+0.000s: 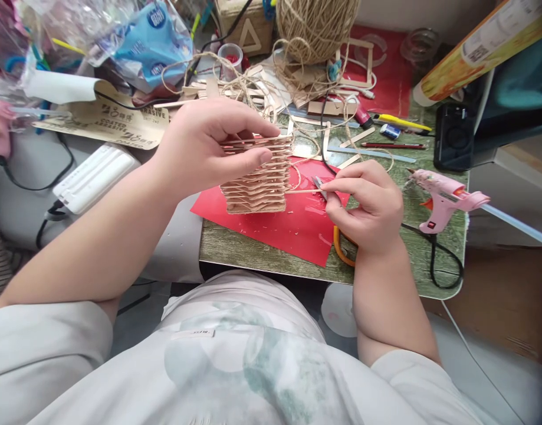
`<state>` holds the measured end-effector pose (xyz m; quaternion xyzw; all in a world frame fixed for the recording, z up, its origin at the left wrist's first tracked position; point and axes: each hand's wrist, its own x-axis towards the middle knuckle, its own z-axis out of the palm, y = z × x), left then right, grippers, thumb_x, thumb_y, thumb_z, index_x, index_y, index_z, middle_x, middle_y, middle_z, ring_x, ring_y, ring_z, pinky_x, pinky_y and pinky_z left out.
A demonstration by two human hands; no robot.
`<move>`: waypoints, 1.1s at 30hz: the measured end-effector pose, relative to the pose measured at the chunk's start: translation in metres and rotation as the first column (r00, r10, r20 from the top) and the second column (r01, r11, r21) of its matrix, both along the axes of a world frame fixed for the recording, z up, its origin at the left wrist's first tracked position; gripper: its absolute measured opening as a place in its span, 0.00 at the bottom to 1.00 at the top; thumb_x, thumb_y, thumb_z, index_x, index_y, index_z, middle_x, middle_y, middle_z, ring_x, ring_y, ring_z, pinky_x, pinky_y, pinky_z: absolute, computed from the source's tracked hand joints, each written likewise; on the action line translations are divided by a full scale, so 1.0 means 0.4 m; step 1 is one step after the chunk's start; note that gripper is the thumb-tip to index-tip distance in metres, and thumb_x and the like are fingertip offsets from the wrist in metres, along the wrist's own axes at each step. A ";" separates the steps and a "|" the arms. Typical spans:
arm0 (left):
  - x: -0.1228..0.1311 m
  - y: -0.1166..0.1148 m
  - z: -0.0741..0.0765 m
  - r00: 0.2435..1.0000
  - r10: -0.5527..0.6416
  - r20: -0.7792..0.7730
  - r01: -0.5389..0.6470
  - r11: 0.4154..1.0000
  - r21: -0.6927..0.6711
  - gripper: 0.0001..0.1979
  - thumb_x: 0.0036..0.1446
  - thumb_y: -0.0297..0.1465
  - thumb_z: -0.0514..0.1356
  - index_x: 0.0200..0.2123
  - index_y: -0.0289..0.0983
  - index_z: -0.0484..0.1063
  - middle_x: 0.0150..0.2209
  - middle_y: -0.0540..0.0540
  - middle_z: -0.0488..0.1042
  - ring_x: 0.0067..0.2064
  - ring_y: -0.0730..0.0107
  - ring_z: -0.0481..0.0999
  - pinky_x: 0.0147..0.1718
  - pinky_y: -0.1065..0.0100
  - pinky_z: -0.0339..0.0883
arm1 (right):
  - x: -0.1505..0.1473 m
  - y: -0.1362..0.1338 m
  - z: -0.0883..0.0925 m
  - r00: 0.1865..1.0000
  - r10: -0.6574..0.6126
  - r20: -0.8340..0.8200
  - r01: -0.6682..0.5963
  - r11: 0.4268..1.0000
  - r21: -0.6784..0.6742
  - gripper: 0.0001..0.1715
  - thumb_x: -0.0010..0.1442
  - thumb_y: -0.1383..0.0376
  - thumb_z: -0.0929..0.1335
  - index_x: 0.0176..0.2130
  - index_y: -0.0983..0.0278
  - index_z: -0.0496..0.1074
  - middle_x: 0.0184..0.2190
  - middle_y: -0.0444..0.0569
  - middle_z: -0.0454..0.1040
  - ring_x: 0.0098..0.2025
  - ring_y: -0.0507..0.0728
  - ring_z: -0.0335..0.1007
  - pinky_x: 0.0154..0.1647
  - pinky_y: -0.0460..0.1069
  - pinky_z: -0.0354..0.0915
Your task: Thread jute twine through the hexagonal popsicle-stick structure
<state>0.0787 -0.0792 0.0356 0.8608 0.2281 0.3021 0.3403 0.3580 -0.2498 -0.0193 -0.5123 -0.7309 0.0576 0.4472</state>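
My left hand (217, 139) grips the top of a small woven box (257, 183), with thumb on the near side and fingers over the far side. Its tan rows run wavy, one above another. A thin pale strand of twine (304, 190) stretches straight from the box's lower right side to my right hand (363, 203), pinched between thumb and fingers. Scissors (341, 245) with orange handles lie partly hidden beneath that hand, blades pointing up-left. Under the box is a red sheet (271, 230) with small scraps on it.
A pink glue gun (445, 192) rests at right, its cord looping near the table edge. Behind stand a large twine ball (317, 26) and scattered wooden sticks (328, 139). A phone (454, 137) lies at right; a white power strip (96, 177) is at left.
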 end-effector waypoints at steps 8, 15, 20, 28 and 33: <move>-0.003 0.003 -0.002 1.000 -0.020 -0.013 0.020 1.000 0.016 0.19 0.60 0.50 0.73 0.49 0.48 0.86 0.40 0.52 0.85 0.36 0.65 0.74 0.36 0.57 0.69 | -0.015 -0.007 0.012 0.997 0.068 0.028 -0.068 0.998 0.017 0.19 0.66 0.71 0.73 0.51 0.49 0.81 0.40 0.49 0.79 0.39 0.63 0.77 0.43 0.63 0.75; -0.001 0.008 -0.005 1.000 -0.025 -0.013 0.025 1.000 0.013 0.18 0.60 0.50 0.73 0.48 0.48 0.85 0.41 0.55 0.85 0.39 0.67 0.75 0.42 0.57 0.70 | -0.022 -0.019 0.011 0.994 0.047 0.103 -0.045 0.999 -0.026 0.18 0.68 0.69 0.72 0.52 0.46 0.79 0.40 0.48 0.80 0.41 0.63 0.78 0.44 0.62 0.75; -0.001 0.004 0.000 0.999 -0.031 -0.009 0.031 1.000 0.001 0.17 0.60 0.49 0.74 0.48 0.48 0.85 0.40 0.54 0.85 0.37 0.68 0.75 0.38 0.57 0.71 | -0.010 -0.020 0.006 0.999 0.030 0.046 -0.027 0.998 -0.053 0.14 0.69 0.67 0.72 0.49 0.47 0.81 0.40 0.49 0.79 0.40 0.64 0.78 0.41 0.63 0.75; 0.001 0.001 0.005 0.999 -0.029 -0.027 0.030 0.998 0.047 0.17 0.61 0.49 0.72 0.49 0.48 0.85 0.40 0.54 0.84 0.36 0.71 0.74 0.36 0.61 0.70 | -0.008 -0.003 0.007 0.999 0.046 -0.011 -0.046 0.999 0.008 0.17 0.64 0.73 0.73 0.48 0.53 0.82 0.38 0.49 0.79 0.39 0.61 0.76 0.41 0.61 0.76; -0.001 -0.005 0.011 0.999 -0.013 -0.045 0.015 0.999 0.043 0.15 0.60 0.46 0.72 0.48 0.50 0.85 0.40 0.52 0.85 0.37 0.66 0.78 0.39 0.58 0.74 | -0.015 0.002 -0.001 0.996 0.093 -0.011 -0.093 0.996 -0.002 0.21 0.61 0.74 0.74 0.49 0.53 0.82 0.39 0.49 0.78 0.39 0.61 0.76 0.41 0.61 0.75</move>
